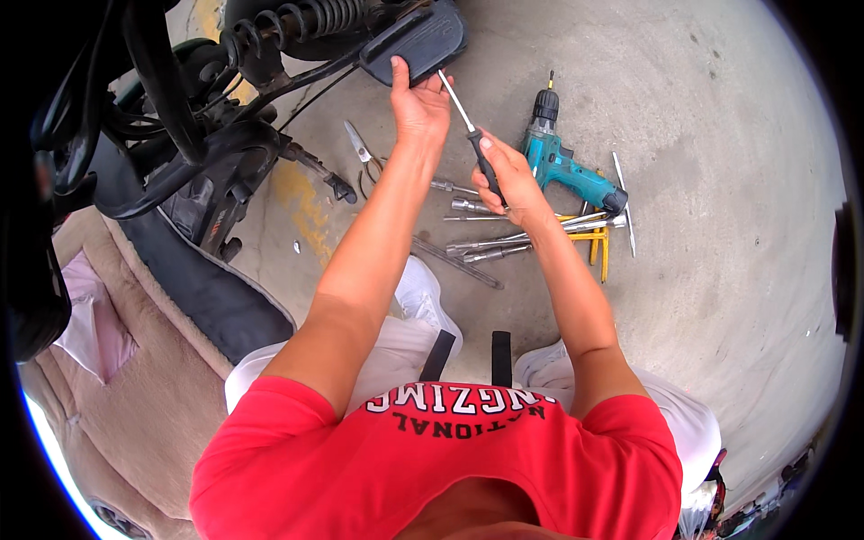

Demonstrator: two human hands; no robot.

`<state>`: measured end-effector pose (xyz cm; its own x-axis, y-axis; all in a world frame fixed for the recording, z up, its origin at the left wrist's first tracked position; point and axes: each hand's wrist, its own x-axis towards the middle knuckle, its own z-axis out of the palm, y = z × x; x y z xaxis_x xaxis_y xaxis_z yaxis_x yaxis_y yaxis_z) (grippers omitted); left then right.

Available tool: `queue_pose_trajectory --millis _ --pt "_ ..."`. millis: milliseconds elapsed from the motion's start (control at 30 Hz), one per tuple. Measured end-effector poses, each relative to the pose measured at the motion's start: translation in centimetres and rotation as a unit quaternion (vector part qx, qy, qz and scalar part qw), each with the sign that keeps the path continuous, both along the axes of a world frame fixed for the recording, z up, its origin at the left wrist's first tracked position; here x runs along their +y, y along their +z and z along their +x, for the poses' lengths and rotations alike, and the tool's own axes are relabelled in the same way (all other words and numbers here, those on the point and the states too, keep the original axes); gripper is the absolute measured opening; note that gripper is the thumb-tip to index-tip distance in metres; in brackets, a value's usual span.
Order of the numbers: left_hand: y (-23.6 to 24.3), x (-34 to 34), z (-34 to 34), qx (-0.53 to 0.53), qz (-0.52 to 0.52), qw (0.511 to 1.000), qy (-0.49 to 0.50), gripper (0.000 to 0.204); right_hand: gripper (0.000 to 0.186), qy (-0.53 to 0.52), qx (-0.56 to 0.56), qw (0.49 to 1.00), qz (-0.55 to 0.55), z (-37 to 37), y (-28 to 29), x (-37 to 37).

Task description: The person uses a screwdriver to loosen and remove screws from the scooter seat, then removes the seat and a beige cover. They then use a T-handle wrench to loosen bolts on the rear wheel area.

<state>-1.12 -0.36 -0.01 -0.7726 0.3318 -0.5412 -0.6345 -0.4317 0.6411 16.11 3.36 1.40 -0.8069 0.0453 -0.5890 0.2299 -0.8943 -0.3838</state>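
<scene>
My left hand [420,110] is closed on the lower edge of a black plastic piece [416,36] beside the vehicle's coil spring. My right hand [509,180] grips the black handle of a screwdriver [457,99], whose metal shaft reaches up to the underside edge of that piece, by my left fingers; whether the tip touches it I cannot tell. Just right of my right hand a teal cordless drill [571,175] lies on top of several socket wrenches [486,247], some with yellow handles. A cutting tool with silver blades [356,139] lies left of my left forearm, partly hidden by it.
A two-wheeled vehicle's black frame [171,108] with a coil spring [261,36] fills the upper left. A brown padded cover [144,396] with a pink cloth lies at the lower left. My white shoes and legs are below the tools on the concrete floor [720,180].
</scene>
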Motion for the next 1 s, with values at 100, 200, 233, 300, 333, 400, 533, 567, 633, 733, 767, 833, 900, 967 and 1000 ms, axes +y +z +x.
queue_pose_trajectory --millis 100,200,233,300,333,400,533,567,633,733,767,833,900,967,1000 --pt "-0.7 -0.4 -0.1 0.003 -0.004 1.000 0.003 0.037 0.042 0.050 -0.033 0.926 0.373 -0.1 -2.1 -0.3" --pt "-0.6 -0.5 -0.1 -0.003 0.003 1.000 0.003 0.038 0.039 0.049 -0.084 0.864 0.494 -0.9 -0.1 -1.3" --pt "-0.4 -0.6 -0.2 -0.009 0.007 1.000 0.001 0.039 0.038 0.065 -0.109 0.847 0.517 -1.1 0.9 -1.3" --pt "0.0 -0.9 -0.4 -0.022 0.016 1.000 -0.007 0.039 0.038 0.052 -0.106 0.833 0.541 -1.2 1.3 -1.8" --pt "0.2 -0.6 -0.2 -0.039 0.026 0.999 -0.002 0.039 0.038 0.054 -0.110 0.833 0.539 -1.1 1.6 -1.5" --pt "0.8 -0.5 0.0 -0.073 0.047 0.996 0.003 0.040 0.040 -0.014 -0.058 0.833 0.551 -0.4 0.3 -1.4" --pt "1.1 -0.8 -0.5 -0.112 0.036 0.992 0.044 0.038 0.043 0.087 -0.023 0.940 0.330 1.3 1.8 1.7" --pt "0.8 -1.0 -0.7 -0.077 0.026 0.997 0.018 0.038 0.043 0.101 -0.018 0.942 0.320 1.8 2.1 2.0" --pt "0.0 -1.9 -1.1 -0.004 0.003 1.000 -0.028 0.039 0.043 0.133 -0.006 0.946 0.295 2.7 1.8 2.4" --pt "-0.6 -1.9 -1.2 0.013 0.047 0.998 -0.030 0.043 0.040 0.103 -0.043 0.960 0.256 3.0 1.7 2.1" --pt "-0.3 -1.3 -0.8 -0.004 0.058 0.998 -0.019 0.044 0.040 0.085 -0.061 0.966 0.238 3.1 1.7 2.0" --pt "0.0 -1.0 -0.4 -0.042 0.042 0.998 0.004 0.046 0.035 0.033 -0.075 0.972 0.220 3.2 1.6 1.9" --pt "0.0 -1.4 -0.4 -0.007 0.022 1.000 -0.011 0.045 0.033 -0.007 -0.095 0.971 0.219 2.6 2.0 2.0" --pt "-0.3 -2.3 -0.8 0.028 0.015 0.999 -0.037 0.045 0.028 -0.019 -0.102 0.977 0.188 2.2 2.1 1.9" --pt "-0.6 -2.5 -0.5 0.029 0.023 0.999 -0.032 0.045 0.026 -0.018 -0.098 0.976 0.191 2.1 1.9 1.8"
